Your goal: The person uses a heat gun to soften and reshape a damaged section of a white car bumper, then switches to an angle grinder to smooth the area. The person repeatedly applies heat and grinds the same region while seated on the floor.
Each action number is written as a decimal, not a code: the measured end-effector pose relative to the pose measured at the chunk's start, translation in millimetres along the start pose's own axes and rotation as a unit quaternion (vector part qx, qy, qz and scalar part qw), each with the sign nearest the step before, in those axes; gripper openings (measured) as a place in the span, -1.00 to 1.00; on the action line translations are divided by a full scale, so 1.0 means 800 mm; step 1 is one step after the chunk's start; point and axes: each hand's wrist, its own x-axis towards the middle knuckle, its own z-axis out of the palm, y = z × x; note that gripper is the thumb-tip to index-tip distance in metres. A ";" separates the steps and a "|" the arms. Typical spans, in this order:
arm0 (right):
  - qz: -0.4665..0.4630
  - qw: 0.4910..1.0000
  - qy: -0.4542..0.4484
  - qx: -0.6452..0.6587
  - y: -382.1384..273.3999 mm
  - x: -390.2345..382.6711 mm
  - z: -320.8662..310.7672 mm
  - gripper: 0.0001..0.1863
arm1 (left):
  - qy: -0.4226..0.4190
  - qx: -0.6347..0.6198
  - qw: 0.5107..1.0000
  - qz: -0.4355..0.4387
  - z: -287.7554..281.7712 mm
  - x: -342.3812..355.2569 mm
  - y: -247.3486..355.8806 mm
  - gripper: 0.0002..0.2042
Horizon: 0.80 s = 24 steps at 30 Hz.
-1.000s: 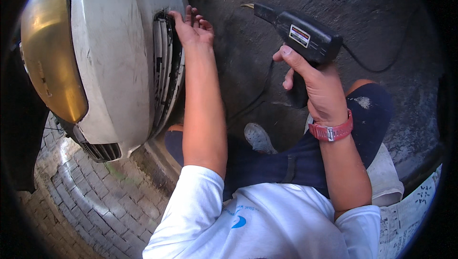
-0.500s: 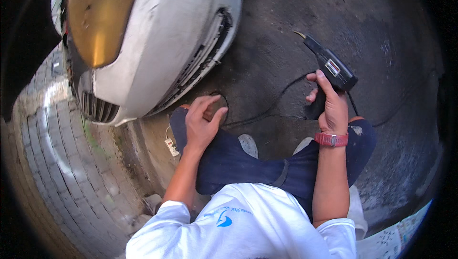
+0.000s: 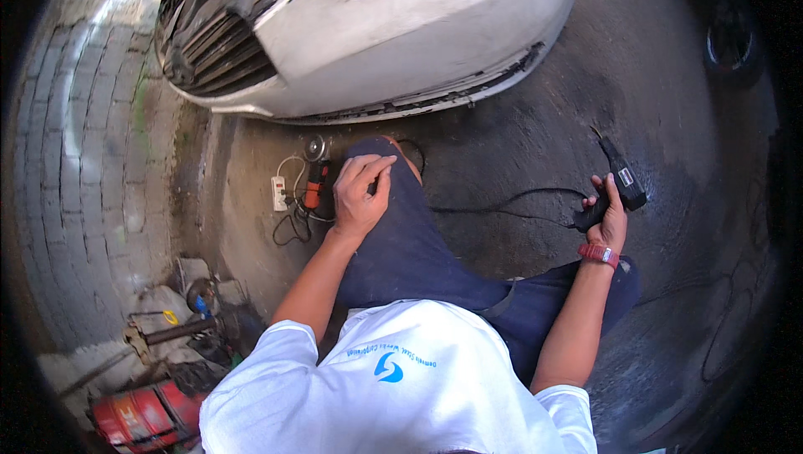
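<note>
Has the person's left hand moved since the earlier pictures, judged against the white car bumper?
Yes. The left hand has come away from the white car bumper, which it touched a second ago, and now rests on the knee of the dark blue trousers.

white bumper [image 3: 418, 44], black drill [image 3: 621, 182], red watch [image 3: 599, 254]

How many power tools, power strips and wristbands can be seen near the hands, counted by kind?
Power tools: 2, a black one in the right hand and an orange one on the ground by the left hand
Power strips: 1, white
Wristbands: 1, red
Total: 4
</note>
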 end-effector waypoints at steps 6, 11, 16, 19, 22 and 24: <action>0.022 0.998 0.005 -0.063 -0.003 0.017 -0.004 -0.65 | 0.055 -0.032 0.997 -0.036 -0.029 -0.010 0.006 -0.79; 0.048 0.991 -0.018 -0.124 -0.003 0.021 0.001 -0.66 | 0.107 -0.012 0.994 0.001 -0.063 -0.025 0.006 -0.79; 0.036 0.974 -0.004 -0.223 0.007 0.010 0.018 -0.64 | 0.152 -0.008 0.988 -0.015 -0.097 -0.045 0.005 -0.81; 0.032 0.948 -0.011 -0.317 0.015 -0.004 0.027 -0.63 | 0.165 -0.009 0.986 -0.037 -0.107 -0.056 0.001 -0.78; -0.003 0.915 -0.078 -0.395 0.021 -0.021 0.037 -0.56 | 0.177 -0.019 0.983 -0.048 -0.114 -0.066 -0.002 -0.78; -0.005 0.896 -0.097 -0.433 0.021 -0.032 0.045 -0.53 | 0.180 -0.025 0.982 -0.053 -0.117 -0.070 -0.004 -0.78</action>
